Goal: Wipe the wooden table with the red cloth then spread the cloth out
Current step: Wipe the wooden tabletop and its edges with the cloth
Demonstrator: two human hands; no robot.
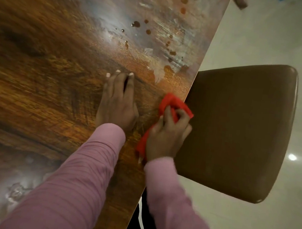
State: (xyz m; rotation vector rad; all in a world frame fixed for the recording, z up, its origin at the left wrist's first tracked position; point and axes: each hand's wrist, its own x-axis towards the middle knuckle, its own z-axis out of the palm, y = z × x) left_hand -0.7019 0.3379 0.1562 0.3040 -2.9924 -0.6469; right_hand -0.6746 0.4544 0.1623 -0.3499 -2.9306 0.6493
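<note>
The wooden table [45, 79] fills the left and middle of the head view, its right edge running diagonally. My right hand [166, 135] is shut on the bunched red cloth [173, 102], pressing it on the table right at that edge. My left hand [117, 102] lies flat on the wood beside it, fingers stretched forward and close together, holding nothing. Brown droplets and pale smears [148, 32] mark the table surface farther ahead of both hands. Both arms wear pink sleeves.
A brown padded chair seat [236, 129] stands just off the table's right edge, close to my right hand. Pale glossy floor [246, 223] lies beyond it. A blurred object [239, 0] shows at the top right corner.
</note>
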